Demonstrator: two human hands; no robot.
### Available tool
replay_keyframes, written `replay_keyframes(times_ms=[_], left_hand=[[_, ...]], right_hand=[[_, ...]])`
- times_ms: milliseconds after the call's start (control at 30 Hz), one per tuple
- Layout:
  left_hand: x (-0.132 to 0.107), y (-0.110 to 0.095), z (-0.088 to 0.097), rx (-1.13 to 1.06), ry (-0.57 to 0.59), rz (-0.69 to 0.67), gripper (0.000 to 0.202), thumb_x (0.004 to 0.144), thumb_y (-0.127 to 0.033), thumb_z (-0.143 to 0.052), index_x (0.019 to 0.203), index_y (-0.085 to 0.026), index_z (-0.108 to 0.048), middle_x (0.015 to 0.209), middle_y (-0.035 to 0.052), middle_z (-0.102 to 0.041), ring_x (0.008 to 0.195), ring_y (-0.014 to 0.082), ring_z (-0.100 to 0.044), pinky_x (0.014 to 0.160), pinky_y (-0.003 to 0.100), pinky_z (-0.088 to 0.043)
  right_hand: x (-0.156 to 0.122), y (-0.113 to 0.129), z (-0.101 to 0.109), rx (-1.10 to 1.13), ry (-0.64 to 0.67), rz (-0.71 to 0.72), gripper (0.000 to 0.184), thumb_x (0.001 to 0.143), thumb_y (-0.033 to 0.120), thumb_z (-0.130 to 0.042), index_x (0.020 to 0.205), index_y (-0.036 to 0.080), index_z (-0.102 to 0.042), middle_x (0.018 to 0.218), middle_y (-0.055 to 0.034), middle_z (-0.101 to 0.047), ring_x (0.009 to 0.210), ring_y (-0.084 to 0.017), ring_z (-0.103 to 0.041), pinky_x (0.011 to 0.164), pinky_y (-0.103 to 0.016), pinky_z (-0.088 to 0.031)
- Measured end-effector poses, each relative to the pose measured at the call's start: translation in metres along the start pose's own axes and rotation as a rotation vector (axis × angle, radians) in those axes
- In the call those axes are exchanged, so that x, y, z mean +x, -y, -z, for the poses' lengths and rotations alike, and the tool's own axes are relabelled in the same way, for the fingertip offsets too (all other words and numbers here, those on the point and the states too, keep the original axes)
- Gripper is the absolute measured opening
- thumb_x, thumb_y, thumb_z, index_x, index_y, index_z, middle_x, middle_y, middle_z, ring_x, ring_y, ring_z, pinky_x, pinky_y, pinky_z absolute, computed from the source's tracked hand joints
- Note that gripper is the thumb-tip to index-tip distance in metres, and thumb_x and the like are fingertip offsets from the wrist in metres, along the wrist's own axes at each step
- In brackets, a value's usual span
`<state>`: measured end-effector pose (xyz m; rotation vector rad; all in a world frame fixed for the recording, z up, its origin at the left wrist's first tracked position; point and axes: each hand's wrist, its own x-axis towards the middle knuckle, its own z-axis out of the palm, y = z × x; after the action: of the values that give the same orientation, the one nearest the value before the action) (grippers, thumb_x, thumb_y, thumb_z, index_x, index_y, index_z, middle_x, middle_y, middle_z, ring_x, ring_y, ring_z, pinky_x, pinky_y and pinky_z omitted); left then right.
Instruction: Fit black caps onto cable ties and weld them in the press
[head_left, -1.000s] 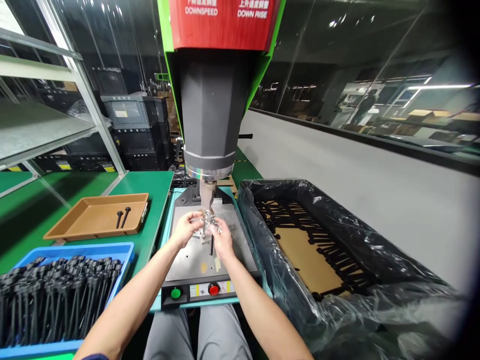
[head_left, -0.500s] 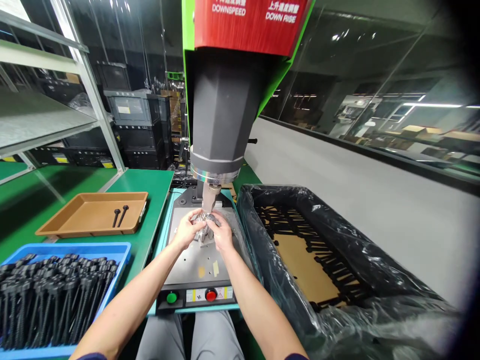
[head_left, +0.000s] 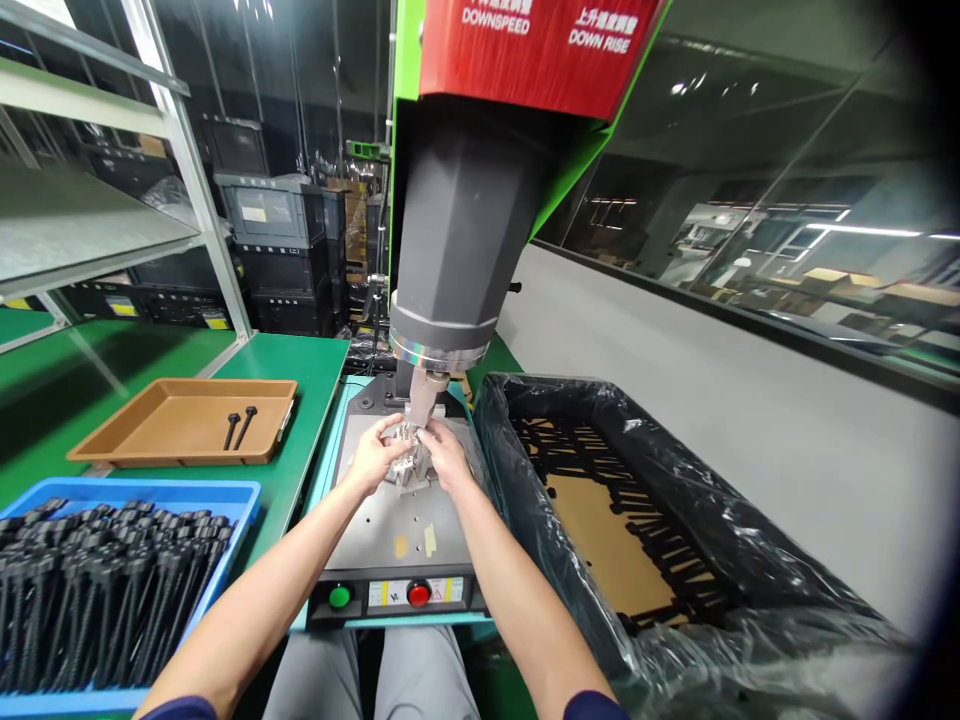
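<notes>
My left hand (head_left: 373, 456) is at the left side of a shiny metal fixture (head_left: 406, 462), fingers bent in a pinch near its top. From the right, my right hand (head_left: 448, 456) reaches to the same spot, thumb and fingers pressed together. Whatever small part lies between the fingers is hidden. Just above the fingertips, the press's metal horn (head_left: 426, 396) comes down to the top of the fixture. The fixture stands on a grey metal base plate (head_left: 375, 545).
A blue bin (head_left: 251, 500) of black ribbed parts stands at left, behind it a brown tray (head_left: 180, 455) with two black parts (head_left: 244, 427). At right is a plastic-lined box (head_left: 555, 540) holding rows of black parts. Green button (head_left: 340, 597) and red button (head_left: 419, 595) face me.
The view has tilted slightly, so the press head sits further right. My right hand's fingers have shifted a little, and more of the fixture shows between the hands.
</notes>
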<state>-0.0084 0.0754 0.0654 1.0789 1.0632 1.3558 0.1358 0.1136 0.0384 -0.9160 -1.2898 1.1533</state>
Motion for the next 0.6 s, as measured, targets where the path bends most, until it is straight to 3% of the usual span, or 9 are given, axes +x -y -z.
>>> replay_keyframes(times_ms=[233,400,500,600], left_hand=[[0.001,0.005,0.001,-0.004,0.008,0.015,0.081,0.054,-0.032,-0.081,0.126,-0.011,-0.052,0.055,-0.0065,-0.053,0.045,0.0076,-0.042,0.048,0.021,-0.03],[-0.001,0.008,0.0,0.023,0.002,0.016,0.078,0.057,-0.029,-0.079,0.127,-0.011,-0.052,0.055,-0.0059,-0.054,0.045,0.007,-0.041,0.047,0.02,-0.029],[-0.002,0.01,0.0,0.045,0.004,0.01,0.077,0.057,-0.027,-0.079,0.128,-0.01,-0.052,0.055,-0.0054,-0.053,0.045,0.0069,-0.039,0.046,0.02,-0.027],[-0.002,0.012,0.0,0.071,0.014,0.012,0.081,0.057,-0.026,-0.078,0.132,-0.01,-0.049,0.054,-0.0065,-0.051,0.044,0.0067,-0.038,0.045,0.02,-0.026]], right_hand=[[0.009,-0.008,0.001,-0.023,-0.044,-0.053,0.026,0.064,0.031,-0.07,0.087,0.019,-0.068,0.087,-0.0038,-0.07,0.088,-0.025,-0.062,0.079,-0.034,-0.047],[0.005,-0.016,0.001,0.048,-0.071,-0.091,0.037,0.064,0.033,-0.069,0.099,0.021,-0.066,0.094,-0.0038,-0.07,0.087,-0.023,-0.063,0.076,-0.032,-0.048],[0.005,-0.021,0.011,0.072,-0.113,-0.112,0.039,0.067,0.038,-0.063,0.101,0.02,-0.066,0.098,-0.0056,-0.069,0.087,-0.023,-0.064,0.073,-0.032,-0.048],[0.017,-0.022,0.026,0.042,-0.165,-0.097,0.031,0.065,0.038,-0.062,0.087,0.018,-0.069,0.099,-0.0064,-0.068,0.09,-0.024,-0.062,0.074,-0.033,-0.048]])
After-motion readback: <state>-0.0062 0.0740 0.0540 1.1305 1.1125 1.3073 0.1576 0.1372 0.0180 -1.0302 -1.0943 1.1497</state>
